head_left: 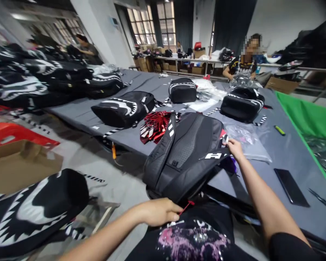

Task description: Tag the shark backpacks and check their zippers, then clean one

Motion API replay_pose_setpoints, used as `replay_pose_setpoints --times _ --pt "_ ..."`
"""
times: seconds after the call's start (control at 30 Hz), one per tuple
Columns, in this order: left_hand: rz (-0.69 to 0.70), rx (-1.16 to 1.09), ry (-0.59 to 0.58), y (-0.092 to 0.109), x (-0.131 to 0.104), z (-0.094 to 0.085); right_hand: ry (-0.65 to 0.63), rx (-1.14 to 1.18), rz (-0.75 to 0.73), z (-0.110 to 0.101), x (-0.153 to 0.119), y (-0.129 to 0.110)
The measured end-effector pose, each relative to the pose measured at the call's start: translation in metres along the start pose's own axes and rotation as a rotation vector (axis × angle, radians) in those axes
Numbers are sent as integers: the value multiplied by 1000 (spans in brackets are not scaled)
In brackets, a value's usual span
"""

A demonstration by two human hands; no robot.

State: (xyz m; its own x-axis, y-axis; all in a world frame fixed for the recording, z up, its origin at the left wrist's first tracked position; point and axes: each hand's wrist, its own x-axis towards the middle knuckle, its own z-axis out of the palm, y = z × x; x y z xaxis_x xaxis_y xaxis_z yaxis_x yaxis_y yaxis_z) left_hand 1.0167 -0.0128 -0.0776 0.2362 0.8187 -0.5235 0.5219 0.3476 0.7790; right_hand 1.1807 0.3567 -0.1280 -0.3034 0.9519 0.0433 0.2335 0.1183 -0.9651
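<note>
A black backpack lies with its padded back panel and shoulder straps facing up, over the near edge of the grey-covered table. My right hand is closed at its right side, pinching a black-and-white striped strap end beside a bit of red. Close to my body, my left hand is under the backpack's near end, fingers closed on a thin red cord. What the left palm touches is hidden. A bundle of red tags lies against the backpack's left side.
Several black backpacks with white shark-mouth prints stand on the table, and another is at lower left. Clear plastic bags, a phone and a yellow-green cutter lie to the right. A person works across the table.
</note>
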Motion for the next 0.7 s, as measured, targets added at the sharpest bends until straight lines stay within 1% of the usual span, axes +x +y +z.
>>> replay_pose_setpoints --times 0.03,0.07,0.1,0.13,0.17,0.2,0.23,0.27,0.3,0.33,0.4,0.47,0.5,0.53,0.57,0.6,0.63,0.67,0.7 --pt "21 28 -49 8 -5 -15 16 -42 -18 1 2 3" --pt "26 63 -14 16 -7 -32 35 -77 -42 2 1 5" --pt "33 119 115 22 -6 -49 64 -109 -72 3 -1 5" --pt "76 230 285 25 0 -64 103 -138 -108 4 -5 4" --pt "156 385 450 24 9 -76 151 -163 -148 4 -10 1" --pt "257 556 578 18 22 -84 198 -183 -189 5 -16 -3" --pt "353 711 652 7 39 -86 229 -205 -234 6 -22 -7" --pt "427 833 675 -6 57 -82 227 -234 -280 8 -27 -12" --pt "464 920 674 -21 76 -73 196 -266 -315 10 -31 -17" --pt "470 980 688 -36 95 -58 149 -294 -333 14 -33 -20" --pt "434 1048 768 -62 126 -19 80 -318 -316 22 -35 -24" --pt "409 1071 876 -78 144 17 92 -293 -279 28 -36 -23" --pt "412 1069 927 -80 148 30 112 -281 -277 30 -36 -22" --pt "438 1062 967 -78 149 36 125 -280 -294 31 -37 -21" --pt "485 1048 993 -73 149 34 128 -291 -322 31 -39 -21" --pt "546 1032 1005 -62 147 25 125 -306 -356 31 -40 -21" --pt "626 1020 1005 -48 146 8 118 -325 -391 30 -42 -22" --pt "705 1013 1000 -31 147 -14 110 -343 -422 30 -43 -24" --pt "768 1032 993 -12 151 -41 98 -357 -449 29 -44 -26"
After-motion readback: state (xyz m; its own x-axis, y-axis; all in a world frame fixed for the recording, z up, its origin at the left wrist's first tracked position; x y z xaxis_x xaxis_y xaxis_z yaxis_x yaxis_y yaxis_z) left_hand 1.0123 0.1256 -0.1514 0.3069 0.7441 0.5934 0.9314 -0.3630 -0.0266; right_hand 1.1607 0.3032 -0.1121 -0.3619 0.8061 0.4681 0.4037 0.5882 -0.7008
